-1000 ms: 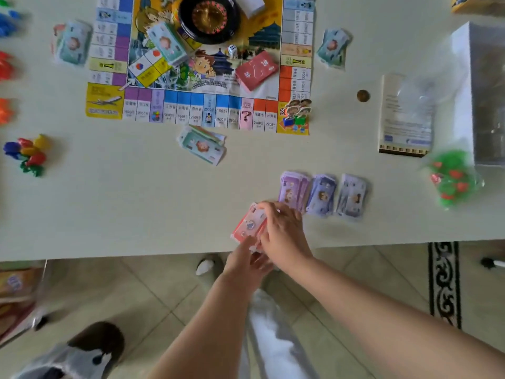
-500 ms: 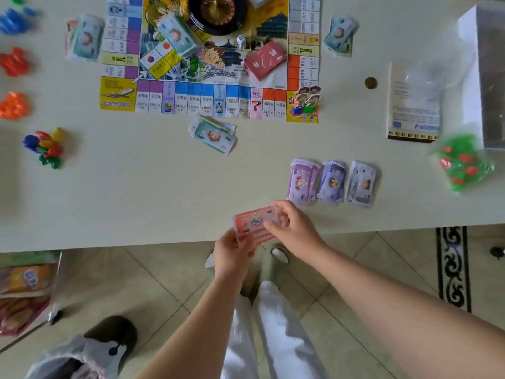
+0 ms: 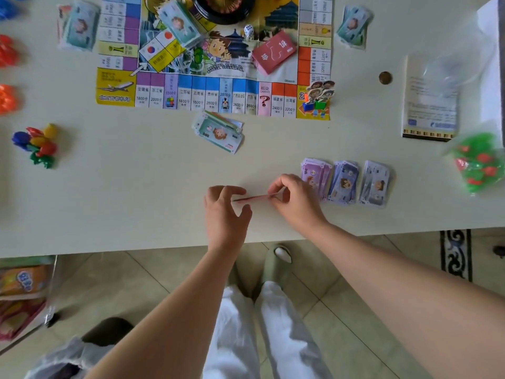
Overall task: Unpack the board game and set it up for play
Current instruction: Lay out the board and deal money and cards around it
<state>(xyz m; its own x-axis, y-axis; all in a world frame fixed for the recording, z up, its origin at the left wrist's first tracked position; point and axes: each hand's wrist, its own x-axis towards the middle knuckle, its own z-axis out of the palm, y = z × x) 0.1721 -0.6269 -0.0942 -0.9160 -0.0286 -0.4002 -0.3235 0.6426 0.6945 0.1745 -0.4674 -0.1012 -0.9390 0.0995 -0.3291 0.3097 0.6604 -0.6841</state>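
Observation:
A thin stack of red play-money notes point(image 3: 252, 198) is seen edge-on above the white table point(image 3: 123, 192). My left hand point(image 3: 225, 214) pinches its left end and my right hand point(image 3: 296, 199) pinches its right end. Just right of my right hand lie three purple note piles point(image 3: 345, 183) in a row. The game board point(image 3: 213, 77) is spread at the far middle, with a red card deck point(image 3: 274, 51), a die point(image 3: 248, 30), a black roulette wheel point(image 3: 222, 9) and standing character pawns point(image 3: 318, 95) on it. A teal note pile point(image 3: 218, 134) lies below the board.
Coloured plastic pieces point(image 3: 35, 144) sit at the left, with red and orange heaps point(image 3: 8, 98) at the left edge. A rule sheet point(image 3: 430, 105), a coin point(image 3: 385, 77), a bag of green and red pieces point(image 3: 476, 162) and a white box point(image 3: 492, 64) lie at the right.
Both hands have moved up from the table's near edge onto the table with the red notes. The notes have turned from face-up to edge-on.

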